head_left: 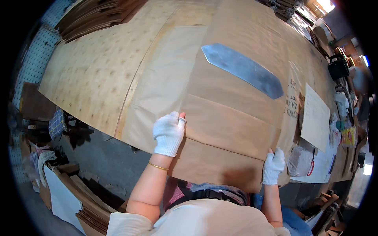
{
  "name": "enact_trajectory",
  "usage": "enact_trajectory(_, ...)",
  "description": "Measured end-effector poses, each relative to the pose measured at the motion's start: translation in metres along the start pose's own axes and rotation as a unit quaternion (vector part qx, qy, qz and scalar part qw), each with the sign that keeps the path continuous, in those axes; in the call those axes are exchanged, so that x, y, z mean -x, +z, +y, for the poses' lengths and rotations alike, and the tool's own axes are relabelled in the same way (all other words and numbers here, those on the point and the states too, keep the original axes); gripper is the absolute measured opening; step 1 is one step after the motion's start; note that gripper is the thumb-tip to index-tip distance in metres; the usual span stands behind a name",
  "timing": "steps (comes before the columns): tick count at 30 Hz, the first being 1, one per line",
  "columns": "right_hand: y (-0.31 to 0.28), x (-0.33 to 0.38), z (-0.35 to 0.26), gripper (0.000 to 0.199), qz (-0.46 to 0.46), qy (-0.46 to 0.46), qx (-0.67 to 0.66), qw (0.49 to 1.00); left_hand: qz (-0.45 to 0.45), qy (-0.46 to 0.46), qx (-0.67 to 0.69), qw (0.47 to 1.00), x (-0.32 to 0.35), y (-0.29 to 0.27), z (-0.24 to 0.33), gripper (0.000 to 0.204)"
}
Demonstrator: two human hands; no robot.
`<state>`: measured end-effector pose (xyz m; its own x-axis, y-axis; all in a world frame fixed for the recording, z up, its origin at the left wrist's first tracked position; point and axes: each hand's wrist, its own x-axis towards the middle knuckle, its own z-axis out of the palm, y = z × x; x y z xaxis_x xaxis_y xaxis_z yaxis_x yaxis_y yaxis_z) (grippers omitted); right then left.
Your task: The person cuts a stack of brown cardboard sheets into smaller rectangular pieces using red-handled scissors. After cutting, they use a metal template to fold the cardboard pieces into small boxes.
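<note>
Both hands, left hand (168, 133) and right hand (273, 166), wear white knit gloves; gold bangle (158, 166) on the left wrist. Brown kraft paper sheet (232, 126) carries a blue-grey metal template (242, 70). Table (90, 70) is pale speckled plywood; blue-white checked cloth (57, 122) beside it.

Matt brown paper sheet (220, 129), dull metal blade (242, 70) (scuffed), knit gloves

Two gloved hands (169, 133), one metal blade (242, 70).

A flat metal blade (242, 69) lies near stacked cardboard (94, 15) on the plywood table (86, 74).
</note>
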<state>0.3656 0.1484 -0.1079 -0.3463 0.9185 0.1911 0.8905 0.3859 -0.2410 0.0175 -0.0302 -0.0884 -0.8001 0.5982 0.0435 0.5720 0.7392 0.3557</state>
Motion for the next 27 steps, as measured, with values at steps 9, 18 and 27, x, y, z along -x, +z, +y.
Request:
enact_trajectory(9, -0.016, -0.026, -0.032, 0.066, -0.004, -0.275, 0.03, 0.961, 0.004, -0.009, -0.044, 0.999, 0.002, -0.004, 0.005, 0.037)
enact_trajectory(18, -0.021, -0.047, -0.071, 0.079, -0.126, -0.258, 0.007, 0.958, 0.056, 0.241, -0.205, 0.947, -0.021, -0.038, 0.029, 0.039)
enact_trajectory(27, 0.0, -0.053, -0.128, 0.076, -0.14, -0.363, -0.101, 0.915, -0.129, 0.514, 0.121, 0.839, -0.013, -0.01, 0.091, 0.081)
